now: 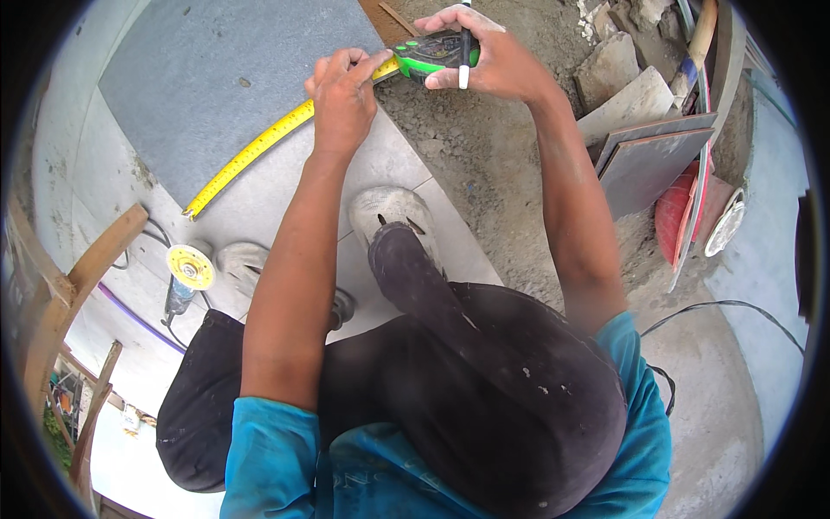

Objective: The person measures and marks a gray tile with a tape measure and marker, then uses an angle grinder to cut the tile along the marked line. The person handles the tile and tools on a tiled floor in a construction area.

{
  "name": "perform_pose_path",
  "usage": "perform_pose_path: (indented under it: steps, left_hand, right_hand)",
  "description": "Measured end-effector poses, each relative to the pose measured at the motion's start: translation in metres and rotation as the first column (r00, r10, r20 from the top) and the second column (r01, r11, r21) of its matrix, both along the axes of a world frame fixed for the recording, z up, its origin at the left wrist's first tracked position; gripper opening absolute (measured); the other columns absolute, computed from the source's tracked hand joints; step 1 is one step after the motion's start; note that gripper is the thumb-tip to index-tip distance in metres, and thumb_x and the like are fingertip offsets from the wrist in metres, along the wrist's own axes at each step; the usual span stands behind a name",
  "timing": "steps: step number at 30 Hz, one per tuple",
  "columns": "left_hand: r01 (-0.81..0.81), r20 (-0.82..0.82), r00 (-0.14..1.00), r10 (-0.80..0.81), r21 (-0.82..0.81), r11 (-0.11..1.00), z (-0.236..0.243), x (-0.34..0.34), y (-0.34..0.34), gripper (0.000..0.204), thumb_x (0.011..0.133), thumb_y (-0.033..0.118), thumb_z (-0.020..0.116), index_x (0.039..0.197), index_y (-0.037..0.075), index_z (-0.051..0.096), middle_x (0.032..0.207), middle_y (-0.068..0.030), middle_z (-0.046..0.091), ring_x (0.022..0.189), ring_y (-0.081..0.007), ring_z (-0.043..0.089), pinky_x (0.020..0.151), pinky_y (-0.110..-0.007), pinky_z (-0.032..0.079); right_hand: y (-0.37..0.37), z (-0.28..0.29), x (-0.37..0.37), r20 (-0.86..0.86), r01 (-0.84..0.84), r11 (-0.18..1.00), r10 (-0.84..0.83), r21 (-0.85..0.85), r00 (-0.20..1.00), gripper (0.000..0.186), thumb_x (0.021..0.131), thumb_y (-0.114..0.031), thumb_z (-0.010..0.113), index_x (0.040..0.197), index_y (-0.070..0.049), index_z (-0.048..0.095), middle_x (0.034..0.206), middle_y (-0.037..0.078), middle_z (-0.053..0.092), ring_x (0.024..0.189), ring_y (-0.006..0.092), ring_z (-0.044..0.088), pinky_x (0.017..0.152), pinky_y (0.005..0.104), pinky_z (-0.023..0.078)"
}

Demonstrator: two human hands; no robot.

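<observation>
A large grey tile (216, 69) lies at the upper left, with a yellow tape measure blade (251, 153) drawn out across it, its hooked end at the tile's lower left edge. My left hand (341, 99) is at the blade beside the case, fingers curled onto it. My right hand (497, 69) grips the black and green tape case (419, 60) and also holds a black and white pen (463, 73) upright between thumb and fingers. My shoe (389, 203) rests on pale floor tiles (415, 151) below my hands.
An angle grinder (181, 290) with a yellow disc and cords lie at the left, beside wooden pieces (95, 268). Rough rubble ground (484, 190) runs along the right, with broken slabs (622, 104), leaning tiles (653, 169), a red bowl-like object (670, 216) and a long wooden handle (700, 35).
</observation>
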State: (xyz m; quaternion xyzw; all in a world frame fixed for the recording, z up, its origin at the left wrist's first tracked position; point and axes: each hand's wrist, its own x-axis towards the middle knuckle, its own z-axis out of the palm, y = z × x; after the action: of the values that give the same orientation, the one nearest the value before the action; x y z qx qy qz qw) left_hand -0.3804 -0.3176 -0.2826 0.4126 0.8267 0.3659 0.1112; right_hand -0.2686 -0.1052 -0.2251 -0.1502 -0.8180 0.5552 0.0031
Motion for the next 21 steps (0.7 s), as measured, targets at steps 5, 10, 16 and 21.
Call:
perform_pose_path:
  steps: [5, 10, 16, 21]
  left_hand:
    - [0.004, -0.010, 1.000, -0.004, -0.011, 1.000, -0.003, 0.000, 0.000, 0.042, 0.083, -0.002, 0.065, 0.111, 0.027, 0.076, 0.100, 0.0026, 0.062, 0.097, -0.0213, 0.055, 0.090, -0.037, 0.036]
    - [0.000, -0.002, 1.000, 0.000, -0.012, 1.000, -0.005, -0.001, -0.002, 0.043, 0.083, -0.003, 0.065, 0.111, 0.027, 0.077, 0.100, 0.0023, 0.062, 0.097, -0.0208, 0.055, 0.089, -0.037, 0.037]
    - [0.003, -0.007, 1.000, -0.003, -0.020, 1.000, -0.004, 0.000, -0.001, 0.042, 0.085, -0.002, 0.065, 0.112, 0.028, 0.077, 0.100, 0.0021, 0.062, 0.096, -0.0207, 0.055, 0.089, -0.036, 0.037]
    - [0.009, -0.018, 1.000, -0.009, -0.033, 0.999, -0.005, 0.000, -0.001, 0.041, 0.086, 0.000, 0.064, 0.113, 0.028, 0.077, 0.101, 0.0020, 0.062, 0.097, -0.0210, 0.055, 0.089, -0.037, 0.037]
  right_hand:
    - [0.005, -0.006, 0.043, -0.095, 0.602, 0.781, -0.620, -0.165, 0.779, 0.035, 0.100, -0.037, 0.058, 0.119, -0.008, 0.061, 0.083, 0.003, 0.065, 0.088, 0.0157, 0.064, 0.078, 0.0331, 0.050]
    - [-0.010, -0.009, 0.091, 0.160, 0.743, 0.624, -0.781, 0.243, 0.604, 0.044, 0.104, -0.045, 0.045, 0.106, -0.004, 0.061, 0.074, 0.007, 0.061, 0.074, 0.0169, 0.062, 0.068, 0.0334, 0.047]
    - [-0.060, -0.039, 0.089, 0.311, 0.816, 0.578, -0.777, 0.009, 0.547, 0.040, 0.106, -0.044, 0.046, 0.088, -0.008, 0.051, 0.075, 0.000, 0.051, 0.061, 0.0112, 0.050, 0.056, 0.0294, 0.043]
    - [-0.085, -0.061, 0.075, 0.243, 0.818, 0.564, -0.783, -0.113, 0.573, 0.024, 0.108, -0.028, 0.043, 0.096, -0.010, 0.051, 0.077, -0.003, 0.047, 0.061, 0.0049, 0.042, 0.053, 0.0242, 0.036]
